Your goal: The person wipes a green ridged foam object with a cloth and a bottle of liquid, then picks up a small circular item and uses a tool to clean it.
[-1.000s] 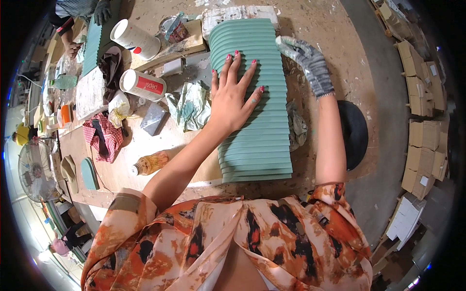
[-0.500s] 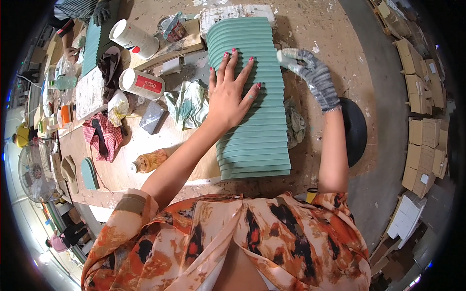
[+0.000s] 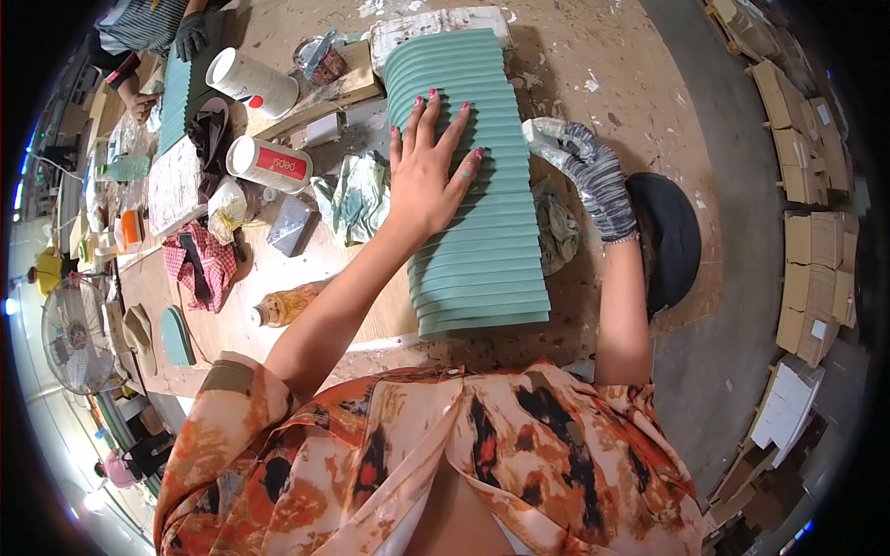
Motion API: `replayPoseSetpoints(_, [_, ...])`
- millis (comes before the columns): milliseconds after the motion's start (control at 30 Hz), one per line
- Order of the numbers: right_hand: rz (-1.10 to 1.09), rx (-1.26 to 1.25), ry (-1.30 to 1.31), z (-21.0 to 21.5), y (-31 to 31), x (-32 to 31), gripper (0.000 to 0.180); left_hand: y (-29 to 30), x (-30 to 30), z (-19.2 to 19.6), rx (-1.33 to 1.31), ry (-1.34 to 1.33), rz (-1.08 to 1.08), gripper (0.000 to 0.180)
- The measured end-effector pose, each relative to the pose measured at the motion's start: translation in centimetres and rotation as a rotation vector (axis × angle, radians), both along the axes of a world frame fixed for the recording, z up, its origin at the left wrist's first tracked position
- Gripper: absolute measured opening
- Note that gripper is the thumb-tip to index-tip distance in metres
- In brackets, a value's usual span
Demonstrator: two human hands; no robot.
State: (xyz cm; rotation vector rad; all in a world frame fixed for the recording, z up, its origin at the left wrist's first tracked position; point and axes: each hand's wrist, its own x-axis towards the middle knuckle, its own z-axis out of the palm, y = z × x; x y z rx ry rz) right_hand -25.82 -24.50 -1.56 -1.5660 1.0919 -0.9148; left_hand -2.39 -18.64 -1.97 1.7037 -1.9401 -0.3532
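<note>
A sheet of overlapping green ribs [image 3: 477, 269] lies lengthwise in front of me, its far end raised on a paint-stained white block [image 3: 440, 25]. My bare left hand [image 3: 425, 185] rests flat on its upper half, fingers spread. At the sheet's right edge is my right hand [image 3: 589, 171], in a grey striped glove with whitened fingertips. Its fingers are curled together against or close to that edge; whatever they may hold is hidden. A crumpled grey-green cloth [image 3: 554, 227] lies partly beneath the sheet's right side.
Left stand two paper cups [image 3: 269, 165], a crumpled pale cloth [image 3: 354, 199], a grey block [image 3: 293, 224] and an amber bottle [image 3: 287, 306]. A black cap [image 3: 669, 243] lies by my right forearm. At upper left, a co-worker's gloved hand [image 3: 191, 35] is over another green sheet.
My right hand has moved nearer to me, down along the sheet's right edge. My left hand stays flat on the sheet. The whole view has shifted slightly.
</note>
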Motion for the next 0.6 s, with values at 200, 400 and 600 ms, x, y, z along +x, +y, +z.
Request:
replayPoseSetpoints(200, [-0.059,-0.097,-0.076,-1.0,-0.5,0.4,0.028,-0.4,-0.6,0.0,-0.006,0.016,-0.030,0.055])
replayPoseSetpoints(400, [0.015,-0.013,-0.025,-0.4,3.5,-1.4,0.028,-0.3,0.0,-0.7,-0.008,-0.005,-0.018,0.056])
replayPoseSetpoints(600, [-0.076,0.006,-0.222,-1.1,4.4,-0.5,0.028,-0.7,-0.2,-1.3,-0.006,-0.003,-0.023,0.055])
